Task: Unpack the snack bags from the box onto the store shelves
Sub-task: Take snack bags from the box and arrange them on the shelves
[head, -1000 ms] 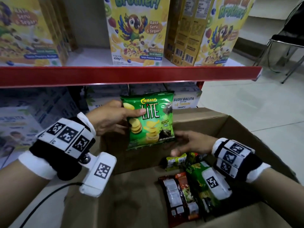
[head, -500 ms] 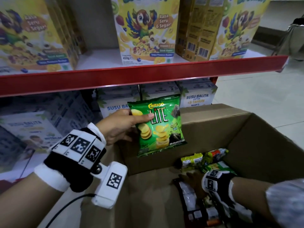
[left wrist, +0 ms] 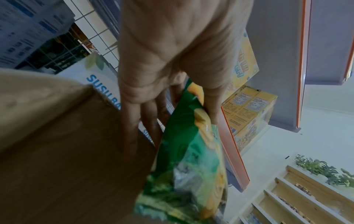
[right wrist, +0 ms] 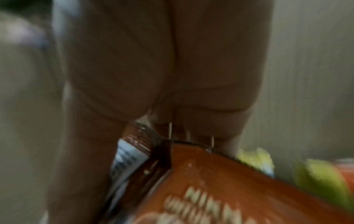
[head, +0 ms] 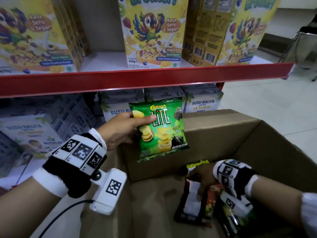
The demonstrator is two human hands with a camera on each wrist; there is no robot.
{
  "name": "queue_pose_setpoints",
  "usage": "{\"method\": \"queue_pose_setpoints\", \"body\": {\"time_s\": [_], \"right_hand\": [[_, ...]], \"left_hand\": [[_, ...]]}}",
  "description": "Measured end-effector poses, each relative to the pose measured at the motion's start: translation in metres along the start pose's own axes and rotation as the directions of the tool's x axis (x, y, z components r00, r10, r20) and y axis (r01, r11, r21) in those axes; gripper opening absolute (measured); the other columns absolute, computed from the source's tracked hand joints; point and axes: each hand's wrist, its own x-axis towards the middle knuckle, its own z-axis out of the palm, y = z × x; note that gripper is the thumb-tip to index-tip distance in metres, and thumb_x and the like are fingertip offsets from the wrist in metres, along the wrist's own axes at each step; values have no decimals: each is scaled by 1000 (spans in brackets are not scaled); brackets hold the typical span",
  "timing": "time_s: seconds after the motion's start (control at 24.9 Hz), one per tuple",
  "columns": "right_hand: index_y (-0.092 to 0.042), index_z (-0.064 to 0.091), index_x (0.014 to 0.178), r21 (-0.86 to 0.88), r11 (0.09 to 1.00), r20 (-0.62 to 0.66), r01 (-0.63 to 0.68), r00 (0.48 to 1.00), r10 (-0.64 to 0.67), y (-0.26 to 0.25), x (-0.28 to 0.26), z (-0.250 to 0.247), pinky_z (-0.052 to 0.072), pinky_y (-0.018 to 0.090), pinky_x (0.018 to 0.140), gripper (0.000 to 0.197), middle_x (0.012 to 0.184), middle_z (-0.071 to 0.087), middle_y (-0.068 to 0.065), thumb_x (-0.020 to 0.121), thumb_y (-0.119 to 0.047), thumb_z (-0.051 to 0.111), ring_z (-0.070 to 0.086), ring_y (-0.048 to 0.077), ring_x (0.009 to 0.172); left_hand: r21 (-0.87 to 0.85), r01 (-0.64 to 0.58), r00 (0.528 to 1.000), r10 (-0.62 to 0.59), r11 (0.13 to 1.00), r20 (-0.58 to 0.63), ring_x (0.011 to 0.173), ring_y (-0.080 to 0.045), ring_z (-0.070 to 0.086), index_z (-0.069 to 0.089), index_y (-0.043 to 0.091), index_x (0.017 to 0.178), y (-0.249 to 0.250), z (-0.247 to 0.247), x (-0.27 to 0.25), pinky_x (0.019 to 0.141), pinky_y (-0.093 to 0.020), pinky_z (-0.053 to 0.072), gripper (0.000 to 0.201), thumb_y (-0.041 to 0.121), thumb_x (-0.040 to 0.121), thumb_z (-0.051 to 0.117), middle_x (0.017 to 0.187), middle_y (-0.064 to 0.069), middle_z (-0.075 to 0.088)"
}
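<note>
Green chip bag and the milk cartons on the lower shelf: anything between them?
Head view: nothing; the green chip bag, held by the left hand, overlaps the milk cartons directly.

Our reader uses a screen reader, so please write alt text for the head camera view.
A person's left hand holds a green Chitato Lite chip bag upright above an open cardboard box, below a red-edged shelf of cereal boxes. The right hand reaches onto snack bags inside the box.
</note>
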Motion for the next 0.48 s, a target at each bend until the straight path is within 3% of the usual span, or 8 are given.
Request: {"method": "queue_pose_setpoints", "body": {"time_s": [0.08,0.12,0.2,0.28,0.36,0.4,0.48], "right_hand": [[-23,65,110,164,985,-157,53,987,-27,6,-25,-23,48,25,91,49,114,66,-6,68,-45,81,61,15,104],[-27,66,99,249,964,-249,87,968,-23,5,-42,-34,50,22,85,40,105,68,-10,67,-44,82,64,11,95],[-29,62,91,403,896,-385,185,923,-17,11,-75,-54,50,17,75,33,95,70,-14,67,-39,83,66,4,84],[-28,62,97,480,833,-521,274,853,19,13,-110,-74,54,22,76,43,95,72,-8,61,-41,83,69,8,82],[-24,66,98,483,816,-653,317,752,94,10,-148,-89,56,29,77,56,92,74,-4,50,-50,79,72,13,80],[-25,68,94,459,813,-725,358,680,110,8,-166,-93,56,26,73,57,87,75,-6,46,-54,77,72,10,77],[-34,70,82,344,826,-874,446,474,108,-5,-201,-96,51,13,59,43,78,74,-17,48,-60,74,69,-2,68]], "left_hand": [[-58,-55,998,54,997,-14,49,-6,62,63,19,73,5,-1,-3,49,-17,46,14,29,79,71,57,8,67],[-94,-79,997,76,992,-33,51,-7,65,67,17,79,8,-2,-5,48,-17,49,10,26,80,71,62,5,70],[-156,-122,991,112,980,-75,61,-12,70,69,12,94,14,-2,-9,54,-22,56,14,20,83,68,72,-1,75],[-151,-148,984,131,977,-117,71,-19,72,69,11,101,19,-2,-10,67,-30,59,19,20,84,66,81,-4,76],[-114,-146,981,129,983,-145,88,-28,71,69,11,104,23,-1,-11,89,-42,55,24,24,84,67,96,-10,75],[-106,-142,980,125,984,-153,94,-30,70,69,10,104,25,0,-12,95,-46,51,25,25,84,67,99,-11,74],[-119,-135,983,118,984,-139,100,-31,68,67,10,108,27,4,-14,99,-49,48,29,29,87,65,104,-11,73]]}}
